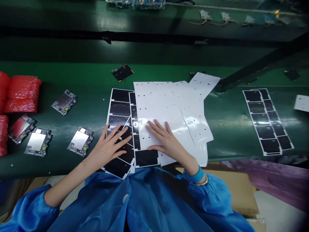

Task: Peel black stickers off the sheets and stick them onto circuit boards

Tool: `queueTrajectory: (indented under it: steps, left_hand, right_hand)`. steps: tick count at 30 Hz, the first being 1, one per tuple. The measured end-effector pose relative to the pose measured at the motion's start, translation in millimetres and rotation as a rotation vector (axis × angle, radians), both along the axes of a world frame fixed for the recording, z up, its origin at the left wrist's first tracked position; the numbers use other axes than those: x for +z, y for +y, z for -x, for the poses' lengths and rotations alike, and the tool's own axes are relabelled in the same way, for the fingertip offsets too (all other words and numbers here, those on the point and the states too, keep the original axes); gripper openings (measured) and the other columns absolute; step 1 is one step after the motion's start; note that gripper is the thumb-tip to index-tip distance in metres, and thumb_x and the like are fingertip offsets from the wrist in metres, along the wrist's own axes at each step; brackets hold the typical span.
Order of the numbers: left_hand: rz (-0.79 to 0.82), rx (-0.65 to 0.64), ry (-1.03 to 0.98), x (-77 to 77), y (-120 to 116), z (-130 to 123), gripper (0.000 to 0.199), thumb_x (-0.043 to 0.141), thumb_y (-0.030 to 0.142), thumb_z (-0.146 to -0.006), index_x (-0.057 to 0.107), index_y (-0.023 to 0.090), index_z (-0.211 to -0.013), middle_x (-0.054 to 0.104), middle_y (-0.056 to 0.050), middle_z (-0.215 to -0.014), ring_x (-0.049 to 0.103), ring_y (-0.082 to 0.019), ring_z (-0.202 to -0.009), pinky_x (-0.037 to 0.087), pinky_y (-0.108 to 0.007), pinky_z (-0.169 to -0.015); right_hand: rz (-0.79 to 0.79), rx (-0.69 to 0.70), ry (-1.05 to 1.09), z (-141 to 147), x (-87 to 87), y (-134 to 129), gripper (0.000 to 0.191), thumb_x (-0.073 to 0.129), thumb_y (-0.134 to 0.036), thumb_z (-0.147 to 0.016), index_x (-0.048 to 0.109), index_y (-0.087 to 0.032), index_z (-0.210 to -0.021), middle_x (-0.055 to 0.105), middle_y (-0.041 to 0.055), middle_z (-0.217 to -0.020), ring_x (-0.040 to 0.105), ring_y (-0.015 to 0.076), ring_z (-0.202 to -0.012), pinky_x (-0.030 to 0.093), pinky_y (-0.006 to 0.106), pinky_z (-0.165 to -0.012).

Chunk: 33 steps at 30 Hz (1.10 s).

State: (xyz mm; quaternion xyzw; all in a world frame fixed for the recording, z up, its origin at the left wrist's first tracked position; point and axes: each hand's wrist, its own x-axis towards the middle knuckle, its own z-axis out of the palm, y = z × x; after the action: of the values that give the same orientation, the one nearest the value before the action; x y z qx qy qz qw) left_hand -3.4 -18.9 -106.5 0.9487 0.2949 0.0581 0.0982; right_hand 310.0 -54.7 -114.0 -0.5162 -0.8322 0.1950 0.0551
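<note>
My left hand (111, 146) lies with its fingers spread on a sheet of black stickers (120, 109) with white borders. Several such sheets overlap there, some slanted. My right hand (166, 140) rests flat, fingers apart, on a pile of white backing sheets (169, 106) with small holes. These white sheets fan out to the right and partly cover another black sticker sheet (146, 158). Neither hand grips anything.
Circuit boards (80, 141) with silver shields lie on the left, beside red bubble-wrap packs (23, 93). A black-covered board (122, 73) sits at the back. More black sticker sheets (266, 122) lie on the right. A dark post (253, 66) slants behind, and a shelf (149, 21) runs above.
</note>
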Motion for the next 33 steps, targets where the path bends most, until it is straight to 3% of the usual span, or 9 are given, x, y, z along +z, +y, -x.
queueTrajectory:
  steps: [5,10,16,19,22,26,28,31,33]
  left_hand:
    - [-0.110,-0.045,0.045,5.3,2.9,-22.8,0.043,0.056,0.037,-0.100,0.057,0.022,-0.141,0.041,-0.008,-0.161,0.038,-0.033,-0.151,0.029,-0.066,-0.124]
    - [-0.095,-0.078,0.047,1.3,10.7,-50.4,0.052,0.052,0.040,-0.102,0.045,0.026,-0.151,0.044,-0.009,-0.159,0.043,-0.029,-0.149,0.035,-0.059,-0.123]
    - [-0.094,0.122,-0.047,-5.5,-1.2,-21.8,0.057,0.054,0.035,-0.101,0.041,0.025,-0.156,0.057,-0.012,-0.149,0.052,-0.034,-0.141,0.044,-0.055,-0.117]
    - [-0.134,0.150,-0.060,-7.9,-9.0,-9.6,0.056,0.053,0.033,-0.101,0.041,0.025,-0.155,0.055,-0.011,-0.151,0.051,-0.033,-0.142,0.037,-0.056,-0.120]
    - [-0.131,0.087,-0.082,-9.7,-9.0,-8.0,0.052,0.050,0.027,-0.103,0.044,0.024,-0.154,0.054,-0.008,-0.153,0.047,-0.030,-0.145,0.027,-0.055,-0.126]
    - [-0.126,0.038,-0.115,-10.3,-4.2,-9.6,0.044,0.048,0.023,-0.102,0.052,0.021,-0.146,0.058,-0.008,-0.149,0.049,-0.028,-0.144,0.025,-0.054,-0.127]
    - [-0.147,0.030,-0.117,-10.8,-4.3,-9.5,0.041,0.048,0.021,-0.102,0.056,0.018,-0.141,0.059,-0.009,-0.148,0.051,-0.029,-0.142,0.024,-0.055,-0.126]
    - [-0.154,0.030,-0.141,-12.0,-5.7,-8.5,0.036,0.050,0.020,-0.101,0.059,0.017,-0.136,0.060,-0.011,-0.147,0.054,-0.030,-0.140,0.027,-0.055,-0.125]
    - [-0.125,0.096,-0.224,-11.1,-3.2,-8.4,0.035,0.053,0.020,-0.100,0.059,0.020,-0.134,0.059,-0.012,-0.147,0.054,-0.029,-0.139,0.033,-0.054,-0.122]
  right_hand:
    - [-0.028,-0.090,0.016,-11.5,-1.3,-10.2,0.079,0.053,-0.055,-0.097,0.015,-0.032,-0.163,0.031,0.0074,-0.167,0.019,0.0317,-0.157,0.017,0.069,-0.125]
    - [-0.044,-0.199,0.056,-38.9,-4.7,-23.2,0.068,0.050,-0.052,-0.100,0.029,-0.029,-0.160,0.038,0.0112,-0.164,0.024,0.0323,-0.156,0.019,0.071,-0.123]
    - [-0.250,-0.367,0.079,-59.7,-4.8,-25.8,0.053,0.050,-0.051,-0.101,0.055,-0.021,-0.144,0.057,0.0159,-0.151,0.040,0.0373,-0.149,0.024,0.075,-0.120]
    - [-0.339,-0.370,0.170,-37.5,5.6,-4.1,0.040,0.054,-0.043,-0.101,0.063,-0.022,-0.133,0.064,0.0149,-0.142,0.055,0.0346,-0.139,0.038,0.067,-0.118]
    - [-0.323,-0.376,0.315,-0.7,17.0,38.7,0.037,0.060,-0.037,-0.098,0.064,-0.021,-0.131,0.072,0.0153,-0.124,0.067,0.0310,-0.120,0.057,0.053,-0.101]
    - [-0.052,-0.449,0.516,40.5,15.6,108.9,0.041,0.083,-0.031,-0.079,0.069,-0.017,-0.115,0.072,0.0126,-0.107,0.070,0.0259,-0.091,0.060,0.046,-0.087]
    - [-0.019,-0.486,0.553,52.6,10.2,137.1,0.044,0.087,-0.027,-0.072,0.068,-0.016,-0.110,0.071,0.0086,-0.096,0.068,0.0215,-0.078,0.059,0.044,-0.081]
    - [0.003,-0.505,0.606,60.9,6.9,157.8,0.045,0.087,-0.020,-0.069,0.063,-0.017,-0.106,0.066,-0.0003,-0.079,0.064,0.0168,-0.067,0.058,0.038,-0.075]
    - [0.025,-0.503,0.653,61.2,11.4,154.5,0.043,0.083,-0.019,-0.074,0.058,-0.018,-0.110,0.062,-0.0044,-0.072,0.063,0.0147,-0.064,0.058,0.034,-0.070]
